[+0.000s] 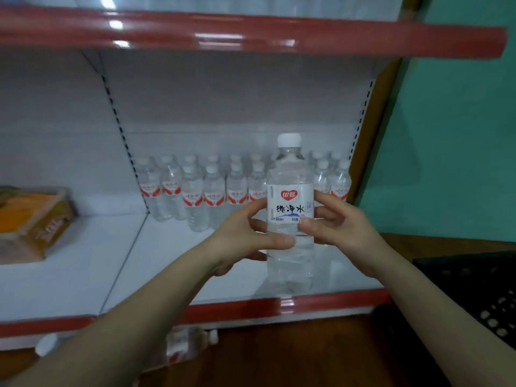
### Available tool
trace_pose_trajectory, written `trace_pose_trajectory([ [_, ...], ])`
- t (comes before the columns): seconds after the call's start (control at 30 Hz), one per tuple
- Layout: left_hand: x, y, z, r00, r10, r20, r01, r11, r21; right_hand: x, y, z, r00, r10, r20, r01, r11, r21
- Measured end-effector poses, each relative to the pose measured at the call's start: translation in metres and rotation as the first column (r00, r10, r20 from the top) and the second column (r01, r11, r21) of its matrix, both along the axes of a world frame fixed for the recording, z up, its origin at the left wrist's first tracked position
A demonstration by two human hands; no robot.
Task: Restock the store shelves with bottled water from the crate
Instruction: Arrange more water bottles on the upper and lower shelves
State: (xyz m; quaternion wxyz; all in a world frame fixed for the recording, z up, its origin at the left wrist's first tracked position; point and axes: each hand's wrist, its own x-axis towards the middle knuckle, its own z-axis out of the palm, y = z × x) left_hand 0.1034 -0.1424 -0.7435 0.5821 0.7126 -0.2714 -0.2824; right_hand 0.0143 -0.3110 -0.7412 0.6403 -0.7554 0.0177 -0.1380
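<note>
One bottle (290, 196) upright at the shelf (195, 261) front.
Your left hand (245, 233) and right hand (343, 222) both curl fingers (276, 242) round it; keep it vertical and slide it back against the standing row (212, 188) (label facing out).

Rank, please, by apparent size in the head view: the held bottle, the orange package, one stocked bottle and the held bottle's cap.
1. held bottle, nearest the camera, so enlarged
2. orange package, partly cropped; close to first
3. stocked bottle
4. cap

Small shop, red-edged white shelf (279, 304), rows of bottled water (212, 188), packaged goods (36, 219)
</note>
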Motion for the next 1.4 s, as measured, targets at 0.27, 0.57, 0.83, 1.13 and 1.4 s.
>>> trace_pose_trajectory([
  [0.27, 0.013, 0.077, 0.065, 0.96, 0.204, 0.192, -0.177, 0.973, -0.146, 0.036, 0.071, 0.067, 0.983, 0.085, 0.161, -0.081, 0.996, -0.034],
  [0.57, 0.043, 0.147, 0.117, 0.904, 0.301, 0.303, -0.219, 0.936, -0.276, 0.077, 0.134, 0.127, 0.944, 0.274, 0.184, -0.227, 0.944, -0.239],
  [0.83, 0.082, 0.19, 0.197, 0.784, 0.477, 0.398, -0.29, 0.848, -0.443, 0.119, 0.182, 0.218, 0.897, 0.29, 0.333, -0.202, 0.94, -0.275],
  [1.13, 0.138, 0.214, 0.264, 0.69, 0.511, 0.513, -0.295, 0.845, -0.446, 0.192, 0.212, 0.281, 0.887, 0.272, 0.374, -0.173, 0.945, -0.276],
  [1.4, 0.204, 0.224, 0.29, 0.732, 0.478, 0.486, -0.305, 0.867, -0.393, 0.265, 0.223, 0.309, 0.885, 0.311, 0.345, -0.218, 0.934, -0.283],
])
